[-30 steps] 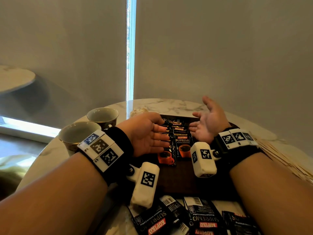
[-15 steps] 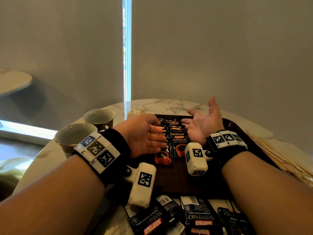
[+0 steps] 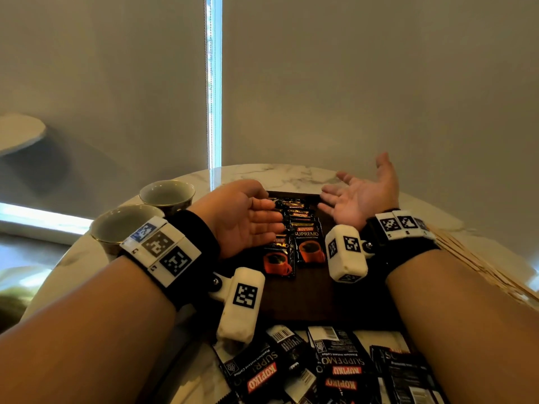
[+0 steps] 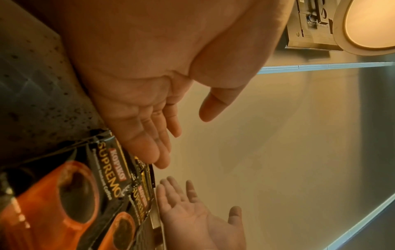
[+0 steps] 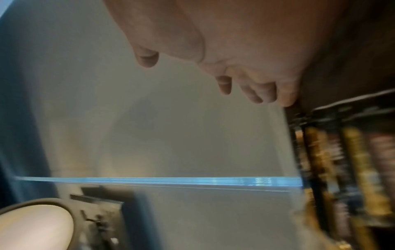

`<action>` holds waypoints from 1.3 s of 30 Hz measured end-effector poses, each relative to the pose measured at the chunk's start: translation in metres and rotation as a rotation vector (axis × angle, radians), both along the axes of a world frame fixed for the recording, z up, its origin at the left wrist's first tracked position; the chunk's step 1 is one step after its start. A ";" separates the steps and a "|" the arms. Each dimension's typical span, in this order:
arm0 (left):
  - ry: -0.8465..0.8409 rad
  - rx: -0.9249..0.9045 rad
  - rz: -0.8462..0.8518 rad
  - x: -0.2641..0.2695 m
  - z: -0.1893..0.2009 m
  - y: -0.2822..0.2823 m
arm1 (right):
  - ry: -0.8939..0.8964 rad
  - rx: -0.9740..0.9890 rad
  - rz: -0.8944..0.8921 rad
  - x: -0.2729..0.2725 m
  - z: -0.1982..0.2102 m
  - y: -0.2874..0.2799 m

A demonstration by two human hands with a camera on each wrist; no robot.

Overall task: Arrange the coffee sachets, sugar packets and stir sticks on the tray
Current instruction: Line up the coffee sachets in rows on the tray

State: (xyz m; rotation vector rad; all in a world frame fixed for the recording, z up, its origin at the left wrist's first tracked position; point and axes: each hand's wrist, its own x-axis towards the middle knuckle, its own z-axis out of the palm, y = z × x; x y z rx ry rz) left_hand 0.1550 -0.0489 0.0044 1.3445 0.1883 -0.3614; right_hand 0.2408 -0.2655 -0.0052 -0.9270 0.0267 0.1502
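Observation:
Two overlapping rows of black coffee sachets point(image 3: 303, 237) point(image 4: 107, 170) point(image 5: 350, 162) lie on the dark brown tray point(image 3: 306, 298). My left hand point(image 3: 248, 217) point(image 4: 149, 121) is flat, palm inward, its straight fingers against the left edge of the rows. My right hand point(image 3: 358, 196) point(image 5: 245, 76) is spread open, palm up, to the right of the rows and apart from them. More sachets point(image 3: 329, 371) lie loose on the marble table in front of the tray. A bundle of wooden stir sticks point(image 3: 484, 263) lies right of the tray. No sugar packets are clearly visible.
Two empty ceramic cups point(image 3: 167, 193) point(image 3: 125, 225) stand at the table's left edge. The round marble table point(image 3: 280, 173) ends close behind the tray, with grey blinds beyond. A second round table point(image 3: 20, 132) sits far left.
My right hand has drawn away from the sachet rows, up and to the right, opening wider. The left hand stays against the rows.

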 end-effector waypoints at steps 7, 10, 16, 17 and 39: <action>-0.035 -0.101 0.057 -0.002 0.011 0.005 | -0.300 -0.214 -0.160 -0.025 0.059 0.003; -0.033 -0.115 0.076 -0.002 0.013 0.005 | -0.387 -0.310 -0.171 -0.037 0.078 0.013; -0.063 -0.124 0.075 -0.005 0.016 0.003 | -0.317 -0.650 -0.089 -0.039 0.098 0.025; -0.070 -0.122 0.069 -0.006 0.016 0.003 | -0.302 -0.740 -0.057 -0.041 0.101 0.024; -0.192 -0.153 -0.020 -0.029 0.051 -0.036 | -0.236 -2.240 0.768 -0.196 0.038 -0.032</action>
